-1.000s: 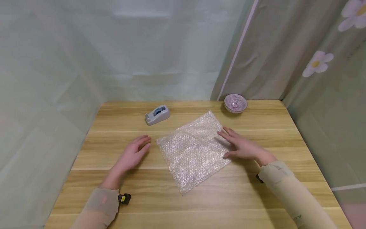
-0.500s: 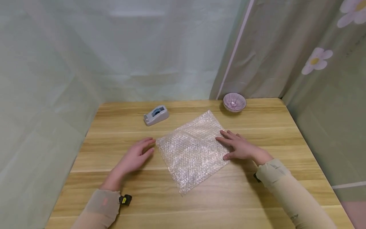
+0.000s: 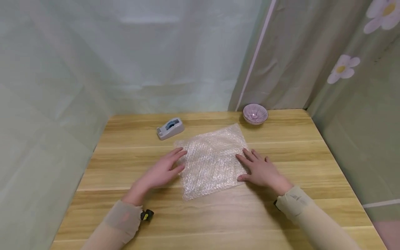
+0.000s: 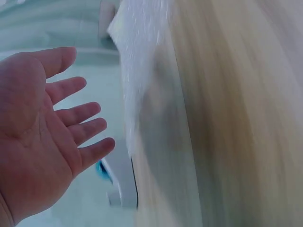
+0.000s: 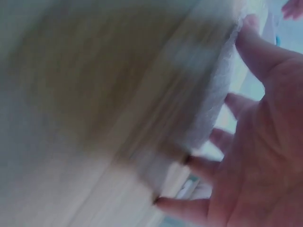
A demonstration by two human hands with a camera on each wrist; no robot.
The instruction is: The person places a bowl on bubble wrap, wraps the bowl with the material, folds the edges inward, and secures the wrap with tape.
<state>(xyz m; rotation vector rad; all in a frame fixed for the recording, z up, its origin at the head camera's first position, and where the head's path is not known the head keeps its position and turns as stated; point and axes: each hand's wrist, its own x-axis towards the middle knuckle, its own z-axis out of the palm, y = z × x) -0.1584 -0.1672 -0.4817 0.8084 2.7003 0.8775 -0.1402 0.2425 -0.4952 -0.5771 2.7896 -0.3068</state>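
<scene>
A clear sheet of bubble wrap (image 3: 212, 163) lies flat in the middle of the wooden table, its edges slightly turned. Over its left edge reaches my left hand (image 3: 164, 168), fingers spread and relaxed; the left wrist view shows the palm of that hand (image 4: 42, 127) with nothing in it. On the opposite side my right hand (image 3: 260, 170) has its spread fingertips on the wrap's right edge. In the right wrist view the fingers of that hand (image 5: 265, 123) are extended along the bubble wrap (image 5: 213, 99), and that picture is blurred.
Behind the wrap, toward the back left, stands a grey tape dispenser (image 3: 170, 128). A purple ribbed bowl (image 3: 255, 114) sits near the back edge, right of centre. Pale curtains (image 3: 187, 62) hang behind and beside the wooden table (image 3: 218, 222).
My left hand has moved right, onto the wrap's left edge. My right hand has come slightly nearer. The bubble wrap has turned a little, its front corner shifting left and away from me.
</scene>
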